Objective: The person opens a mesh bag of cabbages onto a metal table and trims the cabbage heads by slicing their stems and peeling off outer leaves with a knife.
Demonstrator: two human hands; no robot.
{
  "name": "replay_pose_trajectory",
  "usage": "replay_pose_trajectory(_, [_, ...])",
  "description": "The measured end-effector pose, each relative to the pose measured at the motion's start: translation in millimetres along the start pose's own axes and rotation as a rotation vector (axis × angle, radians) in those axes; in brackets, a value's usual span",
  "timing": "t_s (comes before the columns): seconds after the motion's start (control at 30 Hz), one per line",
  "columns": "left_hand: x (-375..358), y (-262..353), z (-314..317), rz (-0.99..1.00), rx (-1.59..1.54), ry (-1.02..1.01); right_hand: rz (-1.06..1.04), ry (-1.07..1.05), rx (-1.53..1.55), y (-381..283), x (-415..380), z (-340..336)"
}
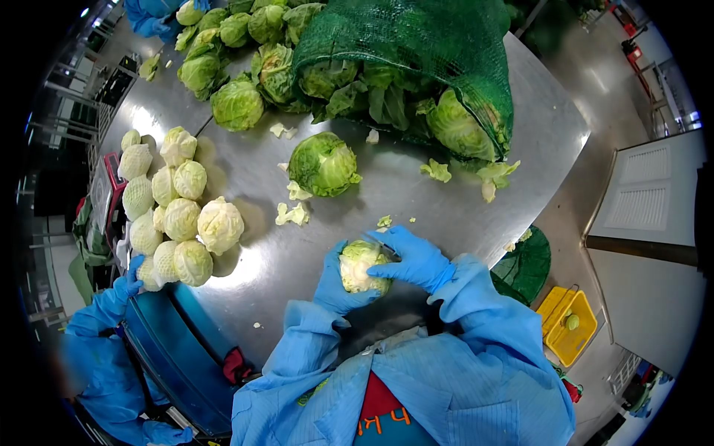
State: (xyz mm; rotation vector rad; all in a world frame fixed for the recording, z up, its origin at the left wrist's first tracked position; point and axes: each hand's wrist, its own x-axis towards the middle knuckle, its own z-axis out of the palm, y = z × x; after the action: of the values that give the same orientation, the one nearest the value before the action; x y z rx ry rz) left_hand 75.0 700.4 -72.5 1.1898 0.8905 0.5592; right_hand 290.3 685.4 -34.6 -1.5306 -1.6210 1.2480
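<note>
Close in front of my body, a small trimmed cabbage (360,262) sits between my two gloved hands, its pale cut base facing up. My left hand (332,281) wraps around its left and lower side. From the right, my right hand (413,260) reaches over it, thumb on the pale base and forefinger along the top edge. Beyond them on the metal table lies a larger green cabbage (323,164). Torn leaf pieces (293,214) are scattered near it.
Peeled pale cabbages (181,218), some in foam nets, stand at the left. Untrimmed cabbages (236,102) and a green mesh sack (416,44) of cabbages fill the back. A co-worker's gloved hand (134,275) is at the left edge. A yellow basket (582,327) stands lower right.
</note>
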Motion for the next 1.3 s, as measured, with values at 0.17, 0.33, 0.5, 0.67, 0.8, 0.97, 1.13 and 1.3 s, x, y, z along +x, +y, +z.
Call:
replay_pose_trajectory(0.17, [2,-4,1,0.039,0.091,0.008,-0.047,-0.181,0.000,9,6,-18])
replay_pose_trajectory(0.33, [2,-8,1,0.104,0.224,-0.004,-0.020,-0.168,0.037,23,4,-18])
replay_pose_trajectory(0.5, [3,-3,6,0.087,0.294,0.020,-0.039,-0.074,-0.312,20,3,-14])
replay_pose_trajectory(0.67, [5,3,9,0.037,0.056,0.033,-0.131,0.157,-0.468,21,-3,0])
replay_pose_trajectory(0.8, [3,-1,2,0.052,0.116,0.038,-0.123,0.223,-0.275,42,5,13])
replay_pose_trajectory(0.97, [-6,5,3,0.179,0.564,0.071,-0.040,0.224,-0.182,55,3,23])
replay_pose_trajectory(1.13, [0,7,12,0.135,0.545,0.130,-0.013,0.149,-0.048,13,-8,-1])
replay_pose_trajectory(1.3, [6,17,24,0.212,0.832,0.111,0.083,0.174,-0.060,11,-15,12])
